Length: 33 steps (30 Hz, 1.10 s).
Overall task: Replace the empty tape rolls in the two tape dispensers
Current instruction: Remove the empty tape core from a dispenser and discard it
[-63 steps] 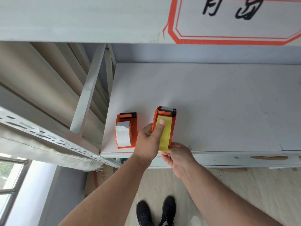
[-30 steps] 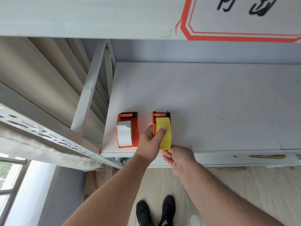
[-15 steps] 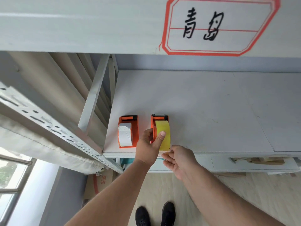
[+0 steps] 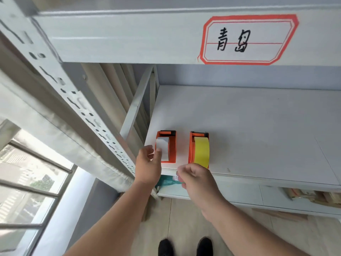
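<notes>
At the shelf's (image 4: 258, 135) front edge, the left hand (image 4: 147, 165) has left the yellow-roll dispenser (image 4: 199, 148) at three o'clock and now touches the white-roll dispenser (image 4: 166, 146), fingers loose. The right hand (image 4: 195, 178) hangs curled, its contents unclear. Both dispensers look loaded.

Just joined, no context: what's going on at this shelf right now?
A person stands at a white shelf holding two orange tape dispensers. The left dispenser carries a white roll, the right dispenser a yellow roll. The left hand reaches to the white roll, thumb at its near edge. The right hand hovers at the shelf's front edge, just below the yellow roll, fingers curled; what it holds, if anything, is unclear.
</notes>
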Each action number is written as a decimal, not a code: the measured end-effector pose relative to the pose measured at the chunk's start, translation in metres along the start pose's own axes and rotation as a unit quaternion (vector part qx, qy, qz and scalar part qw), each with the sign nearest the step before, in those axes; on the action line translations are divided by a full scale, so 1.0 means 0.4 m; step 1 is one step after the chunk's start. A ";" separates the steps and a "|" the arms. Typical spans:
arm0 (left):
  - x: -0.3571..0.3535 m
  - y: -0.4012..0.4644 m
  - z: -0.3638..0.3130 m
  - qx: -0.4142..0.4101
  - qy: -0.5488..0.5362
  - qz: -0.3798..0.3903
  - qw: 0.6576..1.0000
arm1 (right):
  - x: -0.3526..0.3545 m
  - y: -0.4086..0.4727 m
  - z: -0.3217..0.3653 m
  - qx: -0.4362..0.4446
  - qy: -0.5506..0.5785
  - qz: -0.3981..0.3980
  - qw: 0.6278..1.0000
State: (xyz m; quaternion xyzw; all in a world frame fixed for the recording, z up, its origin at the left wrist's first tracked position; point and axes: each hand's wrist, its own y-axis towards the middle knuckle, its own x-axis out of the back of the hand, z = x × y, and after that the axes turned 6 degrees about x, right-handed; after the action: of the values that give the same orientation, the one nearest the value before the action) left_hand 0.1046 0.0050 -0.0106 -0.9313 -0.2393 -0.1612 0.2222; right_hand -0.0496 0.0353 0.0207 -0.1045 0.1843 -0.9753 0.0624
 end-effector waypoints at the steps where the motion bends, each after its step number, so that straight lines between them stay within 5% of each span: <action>1: 0.004 0.018 0.002 0.020 0.013 0.025 0.999 | -0.017 0.009 0.012 0.014 -0.013 0.010 1.000; 6: 0.017 0.084 0.017 0.074 -0.012 0.123 0.990 | -0.097 0.085 0.046 0.025 -0.076 0.045 0.996; 12: 0.018 0.112 0.034 0.092 -0.034 0.165 0.981 | -0.155 0.172 0.000 -0.024 -0.076 0.007 0.997; 24: 0.066 0.123 0.029 0.090 -0.096 0.266 0.955 | -0.168 0.142 -0.020 0.020 -0.126 -0.108 0.986; 33: 0.084 0.120 0.027 0.067 -0.128 0.296 0.944 | -0.156 0.123 -0.001 0.034 -0.013 -0.128 0.991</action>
State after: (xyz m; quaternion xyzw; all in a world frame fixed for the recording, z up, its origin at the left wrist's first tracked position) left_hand 0.1596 -0.0148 -0.0224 -0.9558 0.0104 0.0487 0.2897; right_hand 0.0151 0.0001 -0.0094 -0.1375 0.1356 -0.9795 -0.0574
